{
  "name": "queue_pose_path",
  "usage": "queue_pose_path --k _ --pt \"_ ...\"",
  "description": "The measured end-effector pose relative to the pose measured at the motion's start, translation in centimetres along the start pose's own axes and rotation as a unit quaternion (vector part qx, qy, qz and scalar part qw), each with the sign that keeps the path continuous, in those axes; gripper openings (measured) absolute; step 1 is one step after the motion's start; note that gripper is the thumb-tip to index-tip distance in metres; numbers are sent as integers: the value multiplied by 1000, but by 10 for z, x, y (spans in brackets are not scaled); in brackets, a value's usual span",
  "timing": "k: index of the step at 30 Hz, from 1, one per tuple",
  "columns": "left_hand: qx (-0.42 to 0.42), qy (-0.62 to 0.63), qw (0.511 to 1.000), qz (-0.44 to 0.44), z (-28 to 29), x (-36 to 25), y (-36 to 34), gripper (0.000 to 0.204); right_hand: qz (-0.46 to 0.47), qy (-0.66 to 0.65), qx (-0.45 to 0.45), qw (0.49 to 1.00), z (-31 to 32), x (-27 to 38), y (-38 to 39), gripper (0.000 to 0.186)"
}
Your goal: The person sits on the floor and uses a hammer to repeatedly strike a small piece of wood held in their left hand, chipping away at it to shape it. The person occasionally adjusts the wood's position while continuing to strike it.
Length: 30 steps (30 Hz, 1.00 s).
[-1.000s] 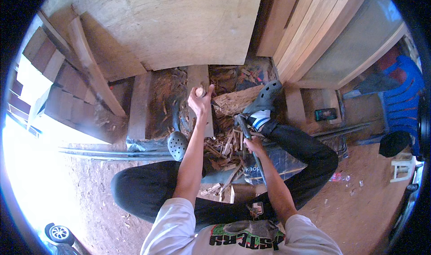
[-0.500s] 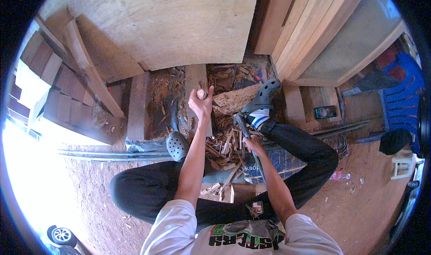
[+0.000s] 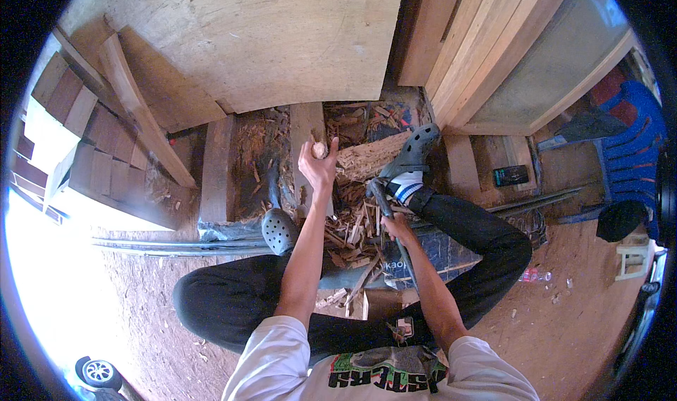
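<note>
Here's the left hand (image 3: 316,168), fingers curled around a pale, round-ended piece of wood (image 3: 319,150), thumb jutting out beside it, over a broad brown wooden plank (image 3: 302,126). And the right hand (image 3: 397,227) is wrapped fully around the shaft of a dark, long-handled tool (image 3: 384,202), its head down by the grey, perforated clog (image 3: 421,147); whether that head carries a blade, I can't tell. This looks like steadying wood for tool work, so tuck that thumb in, hold the piece low and firm, and swing well wide of the foot beside the rough, tan, chipped log (image 3: 370,155). Loose brown splinters (image 3: 360,225) litter the gap; mind the footing.
</note>
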<state>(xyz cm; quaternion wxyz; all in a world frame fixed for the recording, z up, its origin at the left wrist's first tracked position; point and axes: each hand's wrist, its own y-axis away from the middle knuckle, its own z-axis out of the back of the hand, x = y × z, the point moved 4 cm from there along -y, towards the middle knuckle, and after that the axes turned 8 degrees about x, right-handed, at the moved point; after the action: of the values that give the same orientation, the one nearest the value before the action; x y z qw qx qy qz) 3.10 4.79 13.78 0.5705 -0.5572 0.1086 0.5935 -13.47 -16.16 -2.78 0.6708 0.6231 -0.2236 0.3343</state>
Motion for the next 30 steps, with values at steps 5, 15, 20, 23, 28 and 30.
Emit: queue_pose_path --k 5,15,20,23,28,30 --pt "47 -13 999 17 -3 -3 2 44 -4 -4 -3 1000 1 1 -1 24" --pt "-5 8 1000 4 7 -11 -19 42 15 -120 0 993 -18 39 19 27" --pt "-85 6 995 47 25 -1 -48 45 77 -201 5 977 -29 76 14 37" --pt "-122 -2 992 40 33 1 -54 47 120 -55 -71 989 -30 86 -6 36" --pt "-138 8 989 58 34 5 -50 45 65 251 -73 963 -35 84 -31 51" --pt "-130 10 990 57 32 6 -51 45 105 263 -11 959 -34 88 -27 57"
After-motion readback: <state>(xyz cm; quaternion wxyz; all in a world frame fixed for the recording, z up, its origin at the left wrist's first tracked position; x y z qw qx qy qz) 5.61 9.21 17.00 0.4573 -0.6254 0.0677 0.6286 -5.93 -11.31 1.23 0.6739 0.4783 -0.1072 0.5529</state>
